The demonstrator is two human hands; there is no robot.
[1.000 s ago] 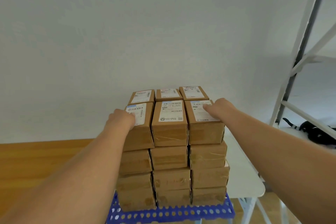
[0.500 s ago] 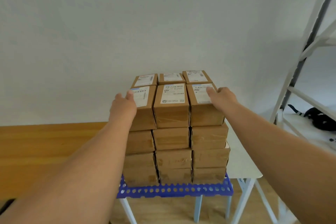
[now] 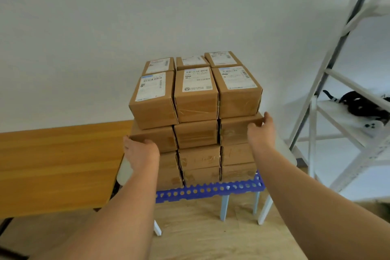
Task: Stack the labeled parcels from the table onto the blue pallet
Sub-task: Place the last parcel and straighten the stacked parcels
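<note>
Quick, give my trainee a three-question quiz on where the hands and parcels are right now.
1. True or false: both hands touch the second layer from the top of the parcel stack.
2. How many labelled parcels show on the top layer?
3. What does the stack stand on? A) wooden table B) blue pallet C) white shelf

Key:
1. True: the left hand and right hand each touch an outer corner of that layer.
2. Six.
3. B, the blue pallet.
</note>
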